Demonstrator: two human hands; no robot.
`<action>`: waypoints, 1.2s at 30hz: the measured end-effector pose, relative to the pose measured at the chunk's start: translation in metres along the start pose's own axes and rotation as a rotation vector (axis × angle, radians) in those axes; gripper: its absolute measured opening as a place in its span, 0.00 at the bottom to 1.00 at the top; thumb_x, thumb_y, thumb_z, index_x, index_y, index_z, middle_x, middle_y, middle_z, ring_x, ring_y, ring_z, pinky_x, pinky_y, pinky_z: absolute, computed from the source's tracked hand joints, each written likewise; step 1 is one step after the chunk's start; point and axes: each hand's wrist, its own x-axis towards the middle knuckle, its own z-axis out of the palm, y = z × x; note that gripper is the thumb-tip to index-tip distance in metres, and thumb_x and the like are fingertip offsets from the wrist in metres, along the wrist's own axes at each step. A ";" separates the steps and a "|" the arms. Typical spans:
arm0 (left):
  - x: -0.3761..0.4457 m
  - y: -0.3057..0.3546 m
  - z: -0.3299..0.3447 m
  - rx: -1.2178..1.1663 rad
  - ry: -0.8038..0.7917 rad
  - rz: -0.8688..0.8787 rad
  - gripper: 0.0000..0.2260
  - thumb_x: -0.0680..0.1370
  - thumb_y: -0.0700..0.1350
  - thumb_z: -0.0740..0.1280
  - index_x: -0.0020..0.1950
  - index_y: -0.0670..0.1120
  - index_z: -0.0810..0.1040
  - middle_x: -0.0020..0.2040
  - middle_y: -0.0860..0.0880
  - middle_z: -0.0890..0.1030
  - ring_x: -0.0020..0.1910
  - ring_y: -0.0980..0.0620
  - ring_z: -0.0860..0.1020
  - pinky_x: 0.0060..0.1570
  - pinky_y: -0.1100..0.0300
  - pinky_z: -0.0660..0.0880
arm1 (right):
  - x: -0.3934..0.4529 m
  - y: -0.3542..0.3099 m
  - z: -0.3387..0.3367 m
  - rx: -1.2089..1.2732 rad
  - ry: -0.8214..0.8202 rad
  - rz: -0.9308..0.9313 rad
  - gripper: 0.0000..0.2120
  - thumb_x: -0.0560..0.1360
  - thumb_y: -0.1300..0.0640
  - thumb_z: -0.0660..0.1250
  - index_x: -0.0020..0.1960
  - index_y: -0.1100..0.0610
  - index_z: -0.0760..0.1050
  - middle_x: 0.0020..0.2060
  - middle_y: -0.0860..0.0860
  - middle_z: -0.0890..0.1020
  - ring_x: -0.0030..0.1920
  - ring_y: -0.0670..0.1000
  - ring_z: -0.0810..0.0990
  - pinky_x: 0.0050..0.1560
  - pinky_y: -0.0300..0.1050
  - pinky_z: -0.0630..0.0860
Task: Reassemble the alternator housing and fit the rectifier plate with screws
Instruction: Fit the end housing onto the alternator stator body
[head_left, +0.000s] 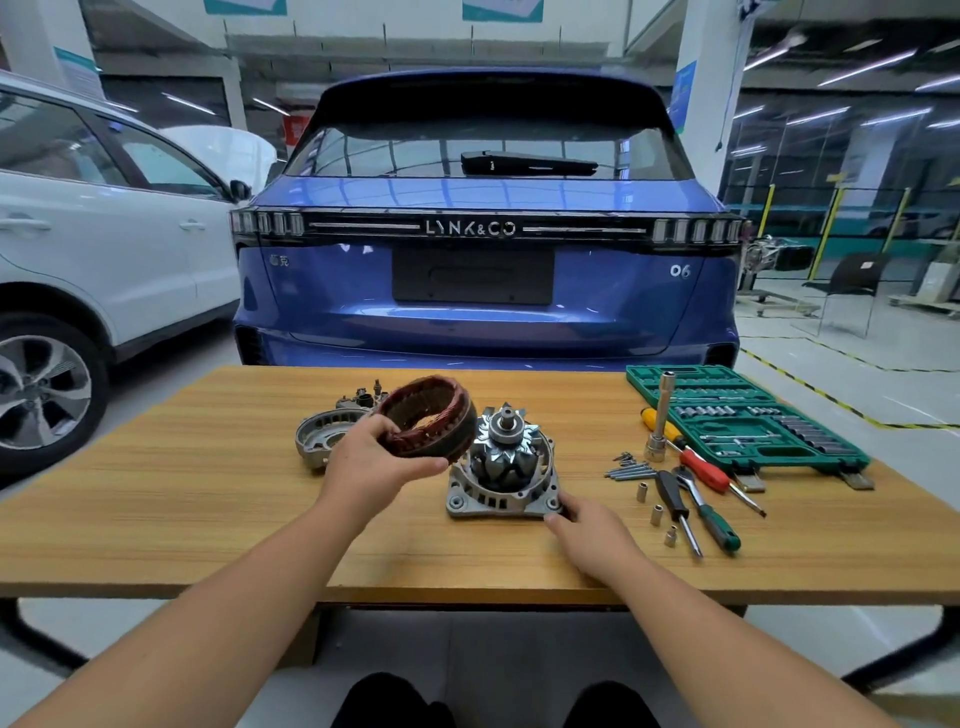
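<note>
My left hand (371, 462) holds the stator ring (434, 415), a dark ring wound with copper wire, tilted in the air just left of the rotor. The front housing half (496, 501) stands on the wooden table (208, 519) with the rotor (506, 447) upright in it, shaft up. At the housing's near right corner rests my right hand (589, 530), fingertips pressed on a mounting ear. The rear housing half (324, 436) lies behind my left hand. The rectifier plate (363, 399) sits beyond it. Loose screws and long bolts (628, 467) lie to the right.
A green socket set case (748, 415) lies open at the table's right. In front of it are a socket extension (661, 421), a red-handled screwdriver (704, 467), a ratchet (709, 512), a black screwdriver (675, 509) and small sockets (657, 514). A blue car (483, 260) stands behind the table.
</note>
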 end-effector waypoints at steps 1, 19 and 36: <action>0.001 0.010 0.000 -0.005 -0.010 0.032 0.23 0.59 0.55 0.85 0.47 0.54 0.79 0.52 0.55 0.81 0.50 0.54 0.80 0.47 0.55 0.79 | 0.000 -0.001 -0.003 0.016 -0.015 -0.002 0.26 0.82 0.47 0.63 0.79 0.48 0.64 0.73 0.48 0.74 0.71 0.52 0.72 0.67 0.47 0.70; -0.012 0.073 0.034 -0.429 -0.375 0.179 0.28 0.60 0.58 0.81 0.56 0.61 0.75 0.64 0.47 0.77 0.58 0.46 0.82 0.55 0.52 0.81 | -0.007 -0.114 -0.055 1.021 0.221 -0.180 0.17 0.83 0.48 0.57 0.69 0.46 0.75 0.61 0.48 0.79 0.64 0.52 0.76 0.66 0.59 0.74; 0.027 0.055 0.076 -0.824 -0.277 -0.001 0.21 0.77 0.71 0.53 0.49 0.68 0.85 0.56 0.55 0.86 0.57 0.57 0.83 0.48 0.65 0.80 | 0.042 -0.099 -0.024 0.917 0.239 -0.210 0.17 0.86 0.49 0.53 0.70 0.43 0.73 0.62 0.44 0.79 0.62 0.44 0.77 0.53 0.40 0.77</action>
